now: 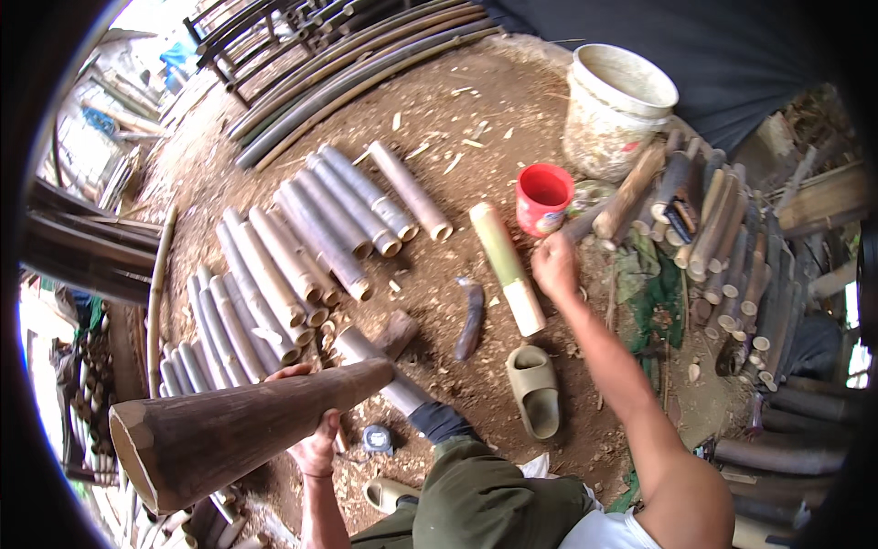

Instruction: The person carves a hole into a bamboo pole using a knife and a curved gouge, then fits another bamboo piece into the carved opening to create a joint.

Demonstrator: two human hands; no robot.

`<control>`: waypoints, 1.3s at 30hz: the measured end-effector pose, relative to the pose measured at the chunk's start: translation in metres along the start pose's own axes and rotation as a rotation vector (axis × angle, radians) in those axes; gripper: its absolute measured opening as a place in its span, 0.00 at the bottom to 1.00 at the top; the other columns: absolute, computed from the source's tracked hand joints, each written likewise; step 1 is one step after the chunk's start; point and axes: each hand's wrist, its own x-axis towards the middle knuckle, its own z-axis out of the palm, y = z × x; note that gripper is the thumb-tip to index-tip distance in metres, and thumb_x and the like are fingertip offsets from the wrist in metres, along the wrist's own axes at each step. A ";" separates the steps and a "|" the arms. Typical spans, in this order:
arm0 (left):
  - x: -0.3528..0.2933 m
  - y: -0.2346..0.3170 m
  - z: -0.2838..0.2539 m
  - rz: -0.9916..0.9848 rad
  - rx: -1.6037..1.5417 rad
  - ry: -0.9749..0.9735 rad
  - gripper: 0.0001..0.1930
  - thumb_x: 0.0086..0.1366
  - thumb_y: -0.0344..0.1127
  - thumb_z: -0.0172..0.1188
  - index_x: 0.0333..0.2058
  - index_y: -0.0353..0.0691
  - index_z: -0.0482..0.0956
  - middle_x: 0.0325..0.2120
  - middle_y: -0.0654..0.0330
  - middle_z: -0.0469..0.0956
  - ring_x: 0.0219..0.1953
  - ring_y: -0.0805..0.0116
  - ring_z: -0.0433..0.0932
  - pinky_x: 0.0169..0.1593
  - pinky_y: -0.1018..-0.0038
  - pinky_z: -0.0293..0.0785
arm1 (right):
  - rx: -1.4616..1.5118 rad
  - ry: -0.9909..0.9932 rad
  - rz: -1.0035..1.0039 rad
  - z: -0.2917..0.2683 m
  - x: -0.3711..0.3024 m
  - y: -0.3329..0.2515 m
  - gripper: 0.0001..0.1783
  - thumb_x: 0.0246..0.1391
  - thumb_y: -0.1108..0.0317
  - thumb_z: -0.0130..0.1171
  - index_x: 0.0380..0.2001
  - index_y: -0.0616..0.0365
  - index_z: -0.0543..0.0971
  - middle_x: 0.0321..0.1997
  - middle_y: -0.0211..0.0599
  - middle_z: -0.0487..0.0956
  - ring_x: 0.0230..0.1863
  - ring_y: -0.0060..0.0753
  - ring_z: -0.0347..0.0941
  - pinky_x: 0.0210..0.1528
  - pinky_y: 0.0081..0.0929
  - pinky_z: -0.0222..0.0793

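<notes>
On the dirt floor [457, 119], seated person, two bare hands. Left hand [315, 444]: grip clamped round a large brown wooden mallet [229, 430], near left, lifted off the ground. Right hand [555, 265]: reaching right of centre, fingers closed on a dark stick [585, 222] beside a red cup [543, 197]. Green bamboo tube [506, 265] just left of that hand. Cut bamboo rows [293, 256] left; white bucket [615, 110] far right; sandal [535, 389] near.

Cut bamboo tubes [293, 247] left, cup [543, 199] before bucket [615, 110], sandal [535, 391] nearest (perhaps beside a foot)
</notes>
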 end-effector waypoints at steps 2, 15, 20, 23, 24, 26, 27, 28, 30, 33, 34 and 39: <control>-0.003 -0.003 -0.008 -0.016 0.134 0.005 0.50 0.47 0.63 0.74 0.58 0.36 0.63 0.50 0.52 0.70 0.55 0.59 0.70 0.60 0.60 0.65 | -0.034 -0.413 0.234 0.077 -0.077 -0.045 0.38 0.48 0.51 0.69 0.55 0.66 0.68 0.53 0.55 0.71 0.59 0.58 0.67 0.60 0.44 0.66; -0.028 -0.010 -0.048 -0.027 -0.026 0.077 0.51 0.44 0.61 0.77 0.58 0.36 0.62 0.52 0.52 0.70 0.57 0.57 0.70 0.61 0.58 0.66 | 1.131 -0.826 0.556 0.049 -0.196 -0.170 0.28 0.51 0.68 0.62 0.55 0.64 0.67 0.38 0.45 0.80 0.30 0.34 0.80 0.25 0.32 0.80; -0.013 -0.007 -0.032 -0.016 0.044 -0.018 0.49 0.45 0.60 0.77 0.58 0.36 0.64 0.50 0.53 0.70 0.55 0.58 0.71 0.61 0.59 0.66 | 1.172 -1.102 0.652 0.042 -0.201 -0.211 0.16 0.65 0.65 0.52 0.52 0.60 0.68 0.29 0.38 0.77 0.19 0.28 0.75 0.19 0.30 0.76; -0.011 -0.003 -0.027 -0.006 0.053 0.020 0.46 0.44 0.60 0.76 0.53 0.32 0.70 0.48 0.52 0.71 0.53 0.59 0.72 0.57 0.62 0.69 | 1.087 -1.161 0.657 0.052 -0.203 -0.219 0.15 0.66 0.64 0.51 0.51 0.59 0.70 0.26 0.35 0.75 0.18 0.29 0.73 0.17 0.32 0.74; -0.010 -0.003 -0.025 -0.002 0.044 0.028 0.45 0.44 0.60 0.76 0.53 0.32 0.71 0.48 0.52 0.71 0.53 0.59 0.72 0.57 0.62 0.69 | 1.066 -1.155 0.659 0.055 -0.203 -0.217 0.15 0.66 0.64 0.51 0.52 0.60 0.70 0.26 0.35 0.75 0.18 0.28 0.73 0.16 0.32 0.74; -0.010 -0.003 -0.023 -0.006 0.045 0.019 0.46 0.45 0.59 0.76 0.53 0.32 0.70 0.48 0.52 0.72 0.53 0.59 0.72 0.58 0.61 0.69 | 1.014 -1.144 0.670 0.057 -0.203 -0.213 0.15 0.67 0.65 0.50 0.52 0.59 0.70 0.26 0.35 0.74 0.17 0.29 0.73 0.15 0.32 0.73; -0.010 -0.003 -0.024 -0.015 0.053 0.003 0.46 0.45 0.59 0.77 0.54 0.32 0.69 0.48 0.52 0.72 0.53 0.59 0.72 0.58 0.61 0.69 | 0.992 -1.118 0.683 0.056 -0.206 -0.210 0.14 0.67 0.65 0.50 0.52 0.59 0.69 0.26 0.35 0.74 0.17 0.29 0.72 0.15 0.32 0.73; -0.010 -0.003 -0.025 -0.023 0.061 -0.014 0.47 0.45 0.59 0.77 0.55 0.32 0.68 0.49 0.52 0.72 0.53 0.59 0.72 0.58 0.61 0.69 | 0.968 -1.091 0.695 0.053 -0.209 -0.205 0.14 0.67 0.65 0.50 0.52 0.59 0.69 0.25 0.35 0.74 0.17 0.29 0.72 0.14 0.32 0.72; -0.008 -0.001 -0.026 -0.009 0.084 -0.026 0.47 0.45 0.58 0.77 0.55 0.32 0.67 0.49 0.52 0.71 0.53 0.59 0.72 0.58 0.61 0.69 | 0.932 -1.065 0.716 0.043 -0.216 -0.200 0.12 0.67 0.65 0.50 0.48 0.59 0.69 0.24 0.35 0.73 0.16 0.30 0.72 0.14 0.32 0.72; -0.006 -0.003 -0.017 0.000 0.063 -0.018 0.46 0.45 0.57 0.77 0.54 0.32 0.67 0.49 0.52 0.71 0.53 0.59 0.72 0.58 0.62 0.69 | 0.966 -1.009 0.743 0.041 -0.232 -0.195 0.10 0.66 0.66 0.51 0.45 0.59 0.68 0.24 0.35 0.72 0.15 0.30 0.71 0.14 0.33 0.72; -0.007 -0.008 -0.015 0.002 0.056 -0.026 0.46 0.45 0.57 0.77 0.54 0.32 0.68 0.49 0.51 0.71 0.53 0.59 0.72 0.58 0.62 0.69 | 0.980 -0.988 0.759 0.041 -0.233 -0.190 0.08 0.65 0.67 0.52 0.42 0.58 0.68 0.24 0.35 0.72 0.15 0.31 0.71 0.15 0.34 0.72; -0.001 0.012 -0.034 -0.039 0.103 -0.113 0.42 0.41 0.52 0.79 0.52 0.35 0.72 0.47 0.55 0.73 0.51 0.62 0.73 0.56 0.63 0.70 | 1.013 -1.117 0.779 0.006 -0.214 -0.187 0.18 0.60 0.73 0.55 0.53 0.62 0.69 0.24 0.38 0.76 0.22 0.32 0.77 0.22 0.30 0.78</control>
